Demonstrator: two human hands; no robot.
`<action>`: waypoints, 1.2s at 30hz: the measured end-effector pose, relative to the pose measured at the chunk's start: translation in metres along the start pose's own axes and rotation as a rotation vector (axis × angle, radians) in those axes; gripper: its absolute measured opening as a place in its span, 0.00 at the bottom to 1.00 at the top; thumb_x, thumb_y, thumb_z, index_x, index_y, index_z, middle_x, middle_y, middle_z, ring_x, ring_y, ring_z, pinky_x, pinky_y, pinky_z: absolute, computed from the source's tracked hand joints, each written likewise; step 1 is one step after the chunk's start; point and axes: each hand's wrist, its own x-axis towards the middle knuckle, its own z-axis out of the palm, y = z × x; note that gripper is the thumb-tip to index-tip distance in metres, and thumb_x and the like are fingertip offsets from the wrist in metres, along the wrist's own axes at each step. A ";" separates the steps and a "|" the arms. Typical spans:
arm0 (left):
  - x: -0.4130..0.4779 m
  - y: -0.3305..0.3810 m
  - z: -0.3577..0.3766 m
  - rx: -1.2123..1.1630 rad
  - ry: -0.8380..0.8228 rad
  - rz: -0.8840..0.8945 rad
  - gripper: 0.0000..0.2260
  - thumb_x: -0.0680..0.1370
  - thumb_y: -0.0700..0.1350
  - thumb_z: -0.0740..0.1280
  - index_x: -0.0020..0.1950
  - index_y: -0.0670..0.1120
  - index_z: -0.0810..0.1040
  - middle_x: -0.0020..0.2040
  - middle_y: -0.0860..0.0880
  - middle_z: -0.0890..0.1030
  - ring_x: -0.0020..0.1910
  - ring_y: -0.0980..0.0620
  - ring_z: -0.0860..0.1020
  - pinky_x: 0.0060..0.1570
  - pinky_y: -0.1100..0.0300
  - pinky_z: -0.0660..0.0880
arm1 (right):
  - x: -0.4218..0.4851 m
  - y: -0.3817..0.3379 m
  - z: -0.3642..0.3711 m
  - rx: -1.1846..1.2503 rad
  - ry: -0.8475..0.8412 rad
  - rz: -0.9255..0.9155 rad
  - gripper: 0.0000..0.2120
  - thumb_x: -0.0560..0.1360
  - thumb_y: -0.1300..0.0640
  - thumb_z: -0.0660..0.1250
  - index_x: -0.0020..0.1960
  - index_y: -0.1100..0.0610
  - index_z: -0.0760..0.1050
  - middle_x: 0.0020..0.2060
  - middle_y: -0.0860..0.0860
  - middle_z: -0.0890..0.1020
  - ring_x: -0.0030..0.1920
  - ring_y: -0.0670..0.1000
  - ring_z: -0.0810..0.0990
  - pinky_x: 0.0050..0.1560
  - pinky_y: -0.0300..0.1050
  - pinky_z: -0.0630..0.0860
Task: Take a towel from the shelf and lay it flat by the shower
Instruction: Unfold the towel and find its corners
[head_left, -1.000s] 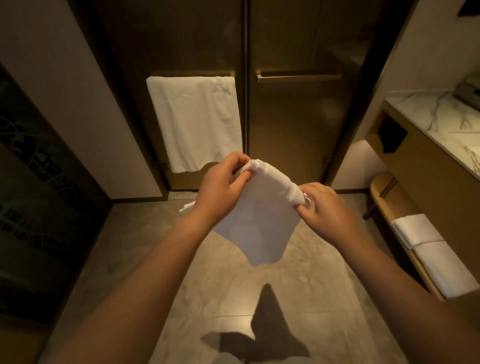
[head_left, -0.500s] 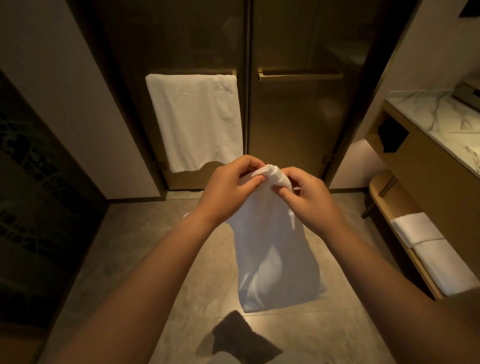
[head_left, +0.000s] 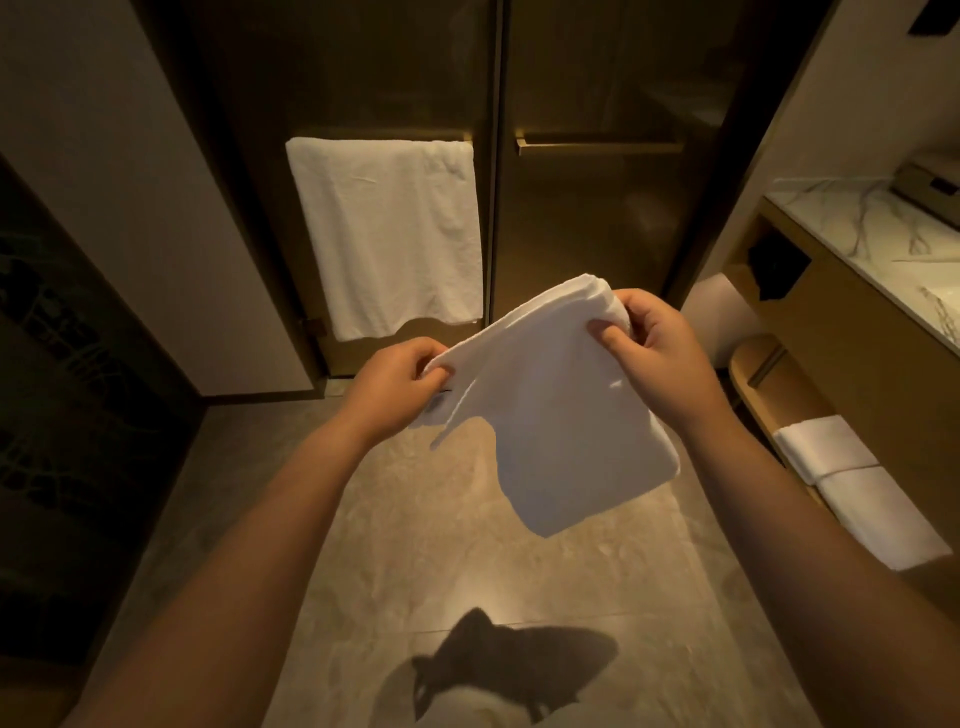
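Towel (head_left: 550, 415) pinched between my left hand (head_left: 395, 384) and right hand (head_left: 649, 343), hanging over tiled floor (head_left: 467, 571). Shower doors (head_left: 597, 208) ahead; shelf (head_left: 769, 384) right of my hands.

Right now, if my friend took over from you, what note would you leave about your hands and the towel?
Left hand: grips one top corner of the small white cloth towel.
Right hand: pinches the other, bunched corner.
Towel: in the air, partly folded, over the beige tiled floor by the bronze glass shower doors.
Done: towel is off the low wooden shelf.
To do: open it out, lay it flat by the shower.
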 end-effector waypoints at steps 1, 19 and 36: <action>0.000 0.000 0.000 -0.001 0.011 0.013 0.04 0.79 0.45 0.63 0.53 0.50 0.77 0.47 0.51 0.80 0.45 0.54 0.78 0.43 0.59 0.76 | -0.001 -0.001 -0.001 0.002 0.010 0.000 0.05 0.76 0.44 0.66 0.52 0.39 0.75 0.44 0.36 0.80 0.46 0.40 0.80 0.44 0.43 0.81; 0.023 0.076 0.010 -0.170 0.085 0.366 0.20 0.73 0.56 0.70 0.63 0.54 0.75 0.51 0.64 0.77 0.50 0.64 0.77 0.44 0.77 0.71 | -0.013 -0.019 0.002 -0.112 -0.004 -0.102 0.08 0.75 0.47 0.68 0.53 0.47 0.77 0.43 0.39 0.79 0.45 0.40 0.78 0.43 0.39 0.81; 0.020 0.085 -0.001 -0.181 0.235 0.432 0.06 0.79 0.51 0.64 0.55 0.54 0.76 0.47 0.61 0.76 0.49 0.66 0.74 0.41 0.76 0.73 | -0.052 0.036 -0.004 -0.118 -0.175 0.194 0.14 0.68 0.39 0.71 0.51 0.35 0.72 0.45 0.37 0.79 0.46 0.45 0.81 0.41 0.42 0.79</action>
